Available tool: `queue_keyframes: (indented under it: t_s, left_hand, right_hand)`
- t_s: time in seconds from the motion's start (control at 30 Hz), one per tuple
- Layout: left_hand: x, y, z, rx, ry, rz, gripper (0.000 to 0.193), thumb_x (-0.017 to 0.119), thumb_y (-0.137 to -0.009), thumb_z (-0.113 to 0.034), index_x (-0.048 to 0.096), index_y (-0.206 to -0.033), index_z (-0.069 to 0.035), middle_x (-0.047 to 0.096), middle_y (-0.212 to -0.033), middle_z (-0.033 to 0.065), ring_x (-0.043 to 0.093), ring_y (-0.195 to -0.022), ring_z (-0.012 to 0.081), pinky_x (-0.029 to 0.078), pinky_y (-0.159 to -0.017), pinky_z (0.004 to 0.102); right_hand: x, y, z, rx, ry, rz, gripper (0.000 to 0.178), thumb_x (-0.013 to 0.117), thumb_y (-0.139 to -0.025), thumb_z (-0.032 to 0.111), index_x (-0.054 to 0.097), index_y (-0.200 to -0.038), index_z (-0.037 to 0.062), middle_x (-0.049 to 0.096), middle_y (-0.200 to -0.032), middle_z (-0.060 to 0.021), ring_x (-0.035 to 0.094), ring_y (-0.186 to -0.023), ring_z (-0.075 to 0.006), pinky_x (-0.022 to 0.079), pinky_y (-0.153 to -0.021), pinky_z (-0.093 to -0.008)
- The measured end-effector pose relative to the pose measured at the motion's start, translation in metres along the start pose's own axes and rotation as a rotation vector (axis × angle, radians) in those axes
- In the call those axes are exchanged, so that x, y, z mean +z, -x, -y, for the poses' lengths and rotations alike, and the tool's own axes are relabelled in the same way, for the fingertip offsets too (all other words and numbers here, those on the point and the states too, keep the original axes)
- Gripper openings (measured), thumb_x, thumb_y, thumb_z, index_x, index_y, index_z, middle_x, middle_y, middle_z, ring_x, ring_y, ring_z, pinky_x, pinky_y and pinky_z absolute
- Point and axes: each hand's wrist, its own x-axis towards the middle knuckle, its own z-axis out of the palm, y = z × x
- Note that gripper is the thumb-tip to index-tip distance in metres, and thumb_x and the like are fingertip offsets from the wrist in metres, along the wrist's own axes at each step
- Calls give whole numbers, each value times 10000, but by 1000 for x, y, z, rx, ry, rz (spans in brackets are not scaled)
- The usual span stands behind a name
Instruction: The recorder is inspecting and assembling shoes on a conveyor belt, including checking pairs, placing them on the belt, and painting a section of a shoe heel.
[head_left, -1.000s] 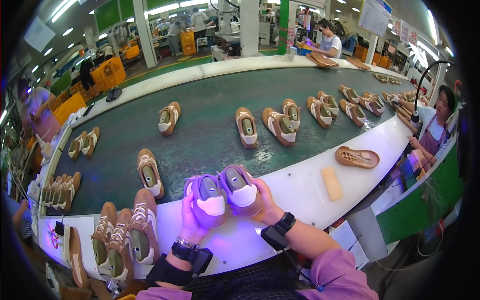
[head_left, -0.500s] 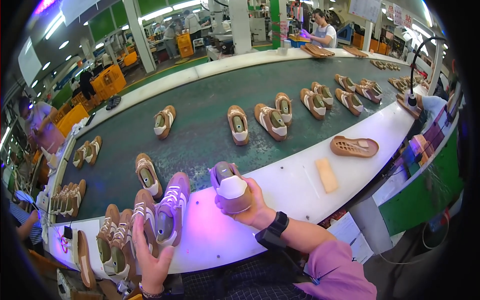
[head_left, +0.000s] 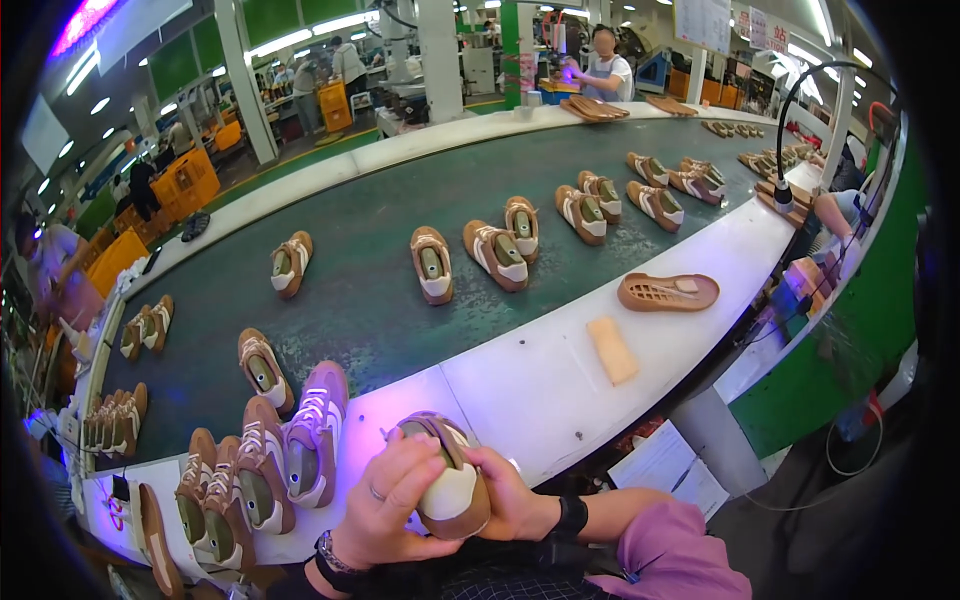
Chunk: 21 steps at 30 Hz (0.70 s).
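A brown sneaker (head_left: 452, 497) with a cream heel patch is held up over the near edge of the white ledge, heel toward me. My left hand (head_left: 390, 505), with a ring, wraps its left side, fingers across the ankle opening. Around its right side closes my right hand (head_left: 512, 497); some of those fingers are hidden behind the shoe. To the left on the ledge stand a sneaker (head_left: 315, 435) tinted purple by the light and a brown one (head_left: 264, 470) beside it. Further left are two more brown sneakers (head_left: 197, 487), (head_left: 228, 512), with olive shoe lasts inside.
A green conveyor belt (head_left: 370, 330) carries several sneakers beyond the white ledge (head_left: 480, 375). On the ledge at right lie a tan sole (head_left: 668, 292) and a yellowish pad (head_left: 612, 350). A thin lamp (head_left: 783, 190) hangs at far right. A co-worker (head_left: 605, 75) sits across the belt.
My left hand has left the standing sneakers and moved right onto the held sneaker. That shoe has come lower and nearer to me. The whole view has shifted slightly.
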Motion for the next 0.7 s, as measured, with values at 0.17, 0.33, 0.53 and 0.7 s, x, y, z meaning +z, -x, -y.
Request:
queue_keyframes:
  t_s: [0.17,0.33,0.53,0.7]
  left_hand:
    - [16,17,0,16,12,21,712,840,-573,-212,535,-1195,-50,540,-1235,151,542,-1141,342,401,-1005,500]
    - [31,25,3,60,-26,23,657,822,-602,-218,550,-1174,-46,545,-1232,145,542,-1141,339,396,-1009,509]
    - [39,22,3,95,-63,-5,643,818,-611,-249,554,-1160,-40,558,-1214,143,554,-1124,335,404,-1005,501]
    - [37,22,4,103,-78,8,633,816,-619,-270,559,-1151,-42,567,-1203,142,559,-1117,334,409,-1002,498]
  right_hand:
    - [-9,2,-3,7,-68,-51,459,406,-937,376,478,-1275,73,576,-1190,-103,586,-1058,-230,480,-911,-392]
    - [-20,-2,1,13,-123,-26,459,402,-938,377,484,-1266,66,586,-1166,-106,601,-1021,-222,494,-888,-378]
    - [-26,-1,4,40,-100,-104,444,399,-941,375,512,-1237,64,612,-1114,-101,618,-966,-211,508,-854,-363]
    - [-28,-2,4,14,-62,-129,436,413,-944,377,514,-1232,66,617,-1106,-95,620,-952,-203,514,-839,-358]
